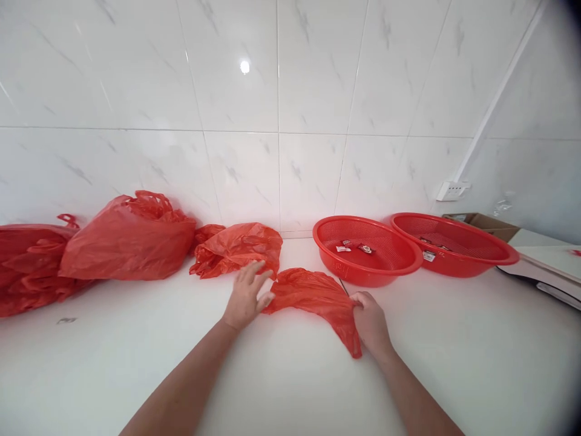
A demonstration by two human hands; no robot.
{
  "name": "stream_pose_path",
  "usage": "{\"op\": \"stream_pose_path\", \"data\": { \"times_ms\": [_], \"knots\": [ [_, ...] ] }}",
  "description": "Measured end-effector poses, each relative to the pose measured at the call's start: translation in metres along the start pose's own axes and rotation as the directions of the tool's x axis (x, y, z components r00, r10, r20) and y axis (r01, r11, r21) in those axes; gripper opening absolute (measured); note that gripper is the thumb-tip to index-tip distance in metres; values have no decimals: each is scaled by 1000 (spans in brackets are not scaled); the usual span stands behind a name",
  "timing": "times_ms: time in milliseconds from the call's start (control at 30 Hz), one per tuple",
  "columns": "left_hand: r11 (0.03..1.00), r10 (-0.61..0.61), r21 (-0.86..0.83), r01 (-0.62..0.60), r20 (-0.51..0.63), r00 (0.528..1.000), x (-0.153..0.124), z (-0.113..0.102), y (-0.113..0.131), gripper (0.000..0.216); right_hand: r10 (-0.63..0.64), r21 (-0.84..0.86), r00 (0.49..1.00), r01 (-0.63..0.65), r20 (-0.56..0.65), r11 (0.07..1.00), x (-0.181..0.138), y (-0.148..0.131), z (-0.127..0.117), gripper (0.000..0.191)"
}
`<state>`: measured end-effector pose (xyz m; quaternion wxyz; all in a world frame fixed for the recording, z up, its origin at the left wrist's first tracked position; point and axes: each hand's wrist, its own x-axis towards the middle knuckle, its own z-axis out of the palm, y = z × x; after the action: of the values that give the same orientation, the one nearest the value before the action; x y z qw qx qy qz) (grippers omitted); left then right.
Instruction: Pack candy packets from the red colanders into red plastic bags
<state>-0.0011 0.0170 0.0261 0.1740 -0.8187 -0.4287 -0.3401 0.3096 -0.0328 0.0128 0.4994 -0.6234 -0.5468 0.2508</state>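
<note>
A thin red plastic bag (313,293) lies stretched across the white table in front of me. My right hand (371,321) is closed on its right end, and a crumpled tip hangs down beside my fingers. By the bag's left end is my left hand (247,295), fingers spread and gripping nothing; whether it touches the bag I cannot tell. Just behind the left hand sits another crumpled red bag (245,242). A thin dark stick-like thing (344,287) shows between the stretched bag and the nearer basket, partly hidden.
Two red plastic baskets (370,275) with a few small packets stand at the back right. Full red bags (129,242) line the back left. A cardboard box (488,227) and a white device (544,266) are at far right, below a wall socket (452,191).
</note>
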Motion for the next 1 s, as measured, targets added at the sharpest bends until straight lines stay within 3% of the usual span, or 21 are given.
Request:
{"op": "stream_pose_path", "data": {
  "times_ms": [67,100,200,300,400,500,567,633,700,767,867,1000],
  "knots": [
    [989,127,-82,-120,87,988,-5,-2,28,55,-46,10,998,45,41,999,-3,-3,3,19],
    [990,118,-97,-105,131,984,-7,-3,39,57,-61,8,996,61,59,998,-3,-4,3,20],
    [988,-79,-116,107,224,971,-14,-2,51,39,-90,-45,994,92,59,995,-3,-5,1,23],
    [919,-291,-192,345,262,920,-21,-6,48,24,-188,-158,979,174,-82,972,-3,-10,-4,28],
    [770,-497,-304,561,265,826,-26,-16,52,21,-377,-291,901,309,-216,905,-12,-25,-2,30],
    [651,-593,-397,647,266,760,-28,-24,66,24,-586,-325,795,519,-157,791,-36,-48,11,25],
    [666,-580,-421,616,227,782,-29,-25,77,25,-714,-283,698,676,-49,680,-56,-62,26,24],
    [745,-504,-420,518,155,850,-30,-25,86,22,-794,-284,608,763,10,581,-71,-69,41,27],
    [822,-399,-413,393,74,914,-31,-25,94,18,-825,-349,565,779,28,522,-80,-68,52,30],
    [862,-311,-420,286,7,950,-32,-26,100,15,-824,-434,565,752,39,496,-82,-63,58,30],
    [897,-182,-423,131,-81,980,-31,-31,109,13,-793,-518,608,693,48,501,-78,-55,60,33],
    [928,95,-335,-161,-204,974,-26,-41,119,17,-755,-395,648,723,103,567,-72,-51,62,30]
  ]
}}
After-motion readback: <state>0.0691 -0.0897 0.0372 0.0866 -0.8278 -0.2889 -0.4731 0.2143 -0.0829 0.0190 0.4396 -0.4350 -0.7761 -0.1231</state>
